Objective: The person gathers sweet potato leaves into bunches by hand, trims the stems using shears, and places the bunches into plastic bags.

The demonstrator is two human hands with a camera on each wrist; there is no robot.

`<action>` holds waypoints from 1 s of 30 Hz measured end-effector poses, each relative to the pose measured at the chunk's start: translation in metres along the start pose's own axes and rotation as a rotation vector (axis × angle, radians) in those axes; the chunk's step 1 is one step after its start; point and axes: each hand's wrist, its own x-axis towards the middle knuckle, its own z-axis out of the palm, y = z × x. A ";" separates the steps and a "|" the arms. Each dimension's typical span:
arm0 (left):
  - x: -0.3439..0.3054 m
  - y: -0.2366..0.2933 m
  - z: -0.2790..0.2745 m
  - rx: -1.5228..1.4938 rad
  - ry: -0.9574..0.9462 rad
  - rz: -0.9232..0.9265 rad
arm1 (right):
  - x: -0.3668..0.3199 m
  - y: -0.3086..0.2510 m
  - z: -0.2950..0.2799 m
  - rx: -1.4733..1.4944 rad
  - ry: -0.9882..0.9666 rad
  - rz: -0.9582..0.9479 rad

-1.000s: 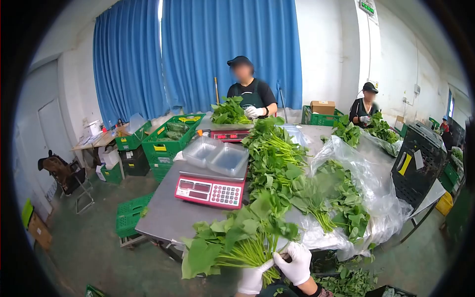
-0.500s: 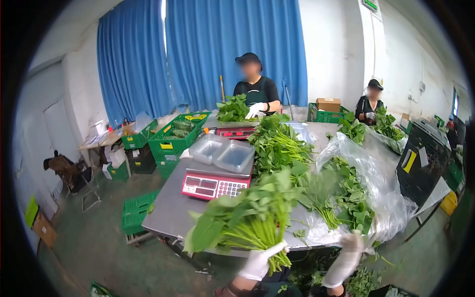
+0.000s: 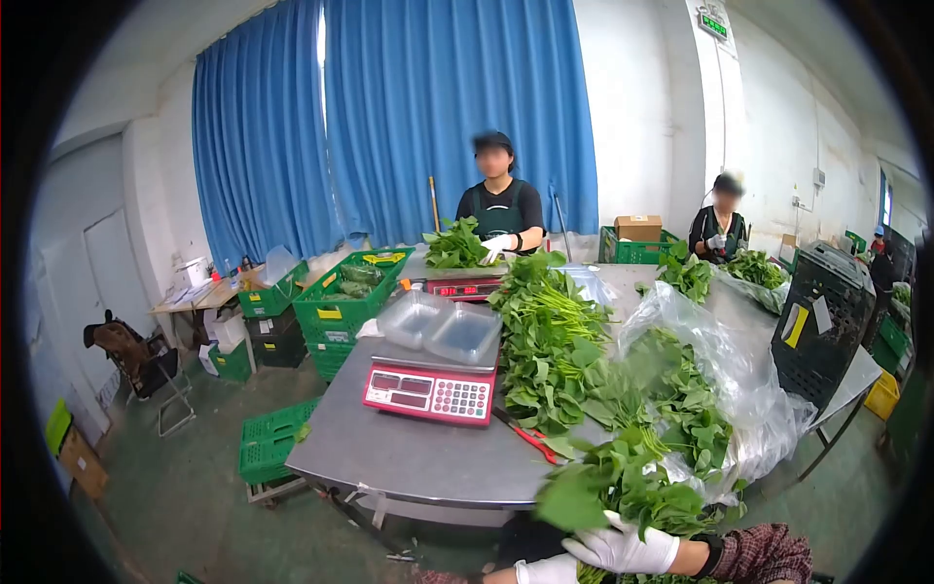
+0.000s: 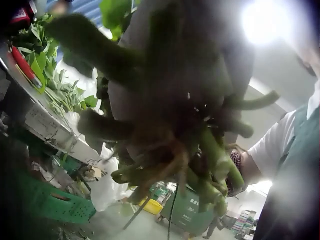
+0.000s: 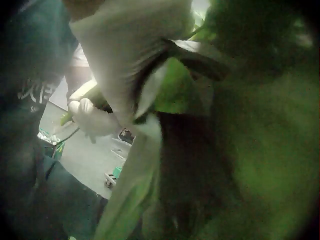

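Note:
A bunch of leafy green stems (image 3: 632, 487) is at the near right, in front of the table's edge, its leaves spread up and to the left. My gloved left hand (image 3: 547, 570), partly cut off at the bottom of the head view, grips the stems low down. Cut stem ends (image 4: 215, 160) stick out past that hand in the left wrist view. Higher on the bunch, my gloved right hand (image 3: 628, 548) holds the stems just below the leaves. In the right wrist view, blurred leaves hide much of the right hand's fingers.
A red scale (image 3: 428, 391) carrying clear plastic trays (image 3: 465, 331) stands on the metal table (image 3: 409, 457). A red-handled tool (image 3: 535, 443) lies beside piled greens (image 3: 545, 341). Plastic sheeting (image 3: 769, 419) covers the right side. A person (image 3: 501, 209) works across the table.
The bunch has moved right and down, away from in front of the scale, uncovering the red-handled tool. My right hand, apart from the bunch half a second ago, is back on it.

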 end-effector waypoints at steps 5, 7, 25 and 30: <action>-0.002 0.003 0.003 -0.204 -0.103 0.036 | 0.002 0.007 -0.014 0.360 -0.246 0.060; -0.002 -0.028 -0.013 -0.181 -0.130 0.145 | -0.009 0.008 -0.011 0.490 -0.206 0.123; -0.055 0.009 -0.028 -0.047 0.366 0.730 | 0.038 0.013 0.085 1.866 -0.256 -0.079; -0.066 -0.006 -0.027 -0.266 0.507 0.736 | 0.075 0.060 0.116 1.133 -0.017 0.533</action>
